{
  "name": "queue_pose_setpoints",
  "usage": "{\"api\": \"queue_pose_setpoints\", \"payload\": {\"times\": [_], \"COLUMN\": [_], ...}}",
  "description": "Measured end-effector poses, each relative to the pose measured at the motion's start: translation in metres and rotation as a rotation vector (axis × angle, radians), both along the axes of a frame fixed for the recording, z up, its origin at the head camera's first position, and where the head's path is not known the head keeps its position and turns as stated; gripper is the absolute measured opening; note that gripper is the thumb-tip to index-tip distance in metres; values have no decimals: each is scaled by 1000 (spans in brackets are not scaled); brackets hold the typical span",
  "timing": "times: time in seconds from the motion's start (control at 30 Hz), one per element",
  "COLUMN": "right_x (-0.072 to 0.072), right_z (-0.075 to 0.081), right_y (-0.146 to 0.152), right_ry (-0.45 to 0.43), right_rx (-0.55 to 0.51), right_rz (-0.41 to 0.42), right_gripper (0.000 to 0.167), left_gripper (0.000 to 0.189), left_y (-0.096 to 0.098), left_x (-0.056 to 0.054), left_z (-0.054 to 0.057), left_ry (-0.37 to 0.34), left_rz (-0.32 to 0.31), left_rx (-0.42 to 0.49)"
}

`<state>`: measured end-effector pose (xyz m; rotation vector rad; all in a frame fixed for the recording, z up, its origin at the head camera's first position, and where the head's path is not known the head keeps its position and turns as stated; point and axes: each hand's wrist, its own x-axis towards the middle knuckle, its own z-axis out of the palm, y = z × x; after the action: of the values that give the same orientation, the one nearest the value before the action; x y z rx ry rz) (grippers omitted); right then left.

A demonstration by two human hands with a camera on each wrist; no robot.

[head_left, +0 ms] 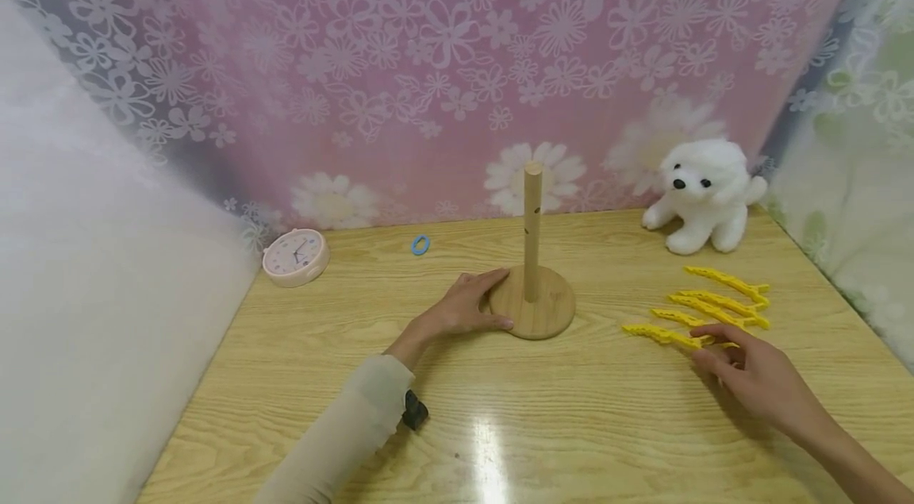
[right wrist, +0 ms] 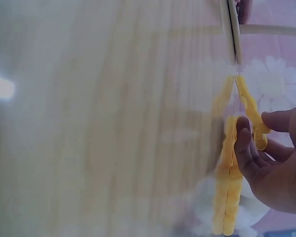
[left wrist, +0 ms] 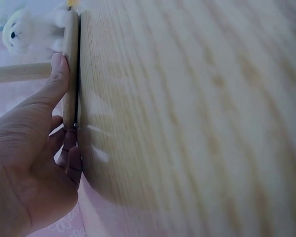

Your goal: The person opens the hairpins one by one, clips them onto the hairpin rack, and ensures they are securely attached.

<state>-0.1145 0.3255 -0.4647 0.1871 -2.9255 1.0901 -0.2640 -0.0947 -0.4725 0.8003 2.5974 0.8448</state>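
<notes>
A paper towel holder [head_left: 531,313], a wooden post on a round base, stands upright on the table. My left hand [head_left: 471,305] grips the left side of its base, with thumb and fingers spread along the rim. In the left wrist view the thumb [left wrist: 59,79] lies on the base edge and the fingers curl at its side. On the right, my right hand [head_left: 757,373] pinches the handle end of the nearest yellow hair clip [head_left: 660,335]. In the right wrist view this clip [right wrist: 249,103] tilts, its tip down near the tabletop. Several more yellow hair clips [head_left: 721,299] lie just behind it.
A white plush dog [head_left: 707,194] sits at the back right, behind the clips. At the back left lies a pink round clock [head_left: 296,256], and a small blue ring [head_left: 420,244] is near the back edge. A floral curtain [head_left: 428,91] hangs behind the wood-grain table [head_left: 571,425].
</notes>
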Motion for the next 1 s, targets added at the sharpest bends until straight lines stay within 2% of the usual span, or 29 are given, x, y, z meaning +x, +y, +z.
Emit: {"api": "queue_pose_setpoints", "payload": {"times": [0.23, 0.47, 0.6, 0.8, 1.0], "right_x": [-2, -6, -9, -20, -32], "right_z": [-1, 5, 8, 15, 18], "right_y": [3, 3, 1, -6, -15], "right_ry": [10, 10, 46, 113, 146], "right_rx": [-14, -47, -55, -47, -134], "right_rz": [11, 38, 46, 10, -28], "right_gripper": [32, 43, 37, 28, 26], "left_gripper": [99, 99, 99, 98, 98], "left_y": [1, 1, 0, -1, 0], "left_x": [1, 1, 1, 1, 0], "left_z": [0, -1, 0, 0, 1], "left_ry": [-2, 5, 9, 25, 36], "left_rz": [4, 1, -2, 2, -13], "left_rx": [-13, -25, -35, -39, -56]}}
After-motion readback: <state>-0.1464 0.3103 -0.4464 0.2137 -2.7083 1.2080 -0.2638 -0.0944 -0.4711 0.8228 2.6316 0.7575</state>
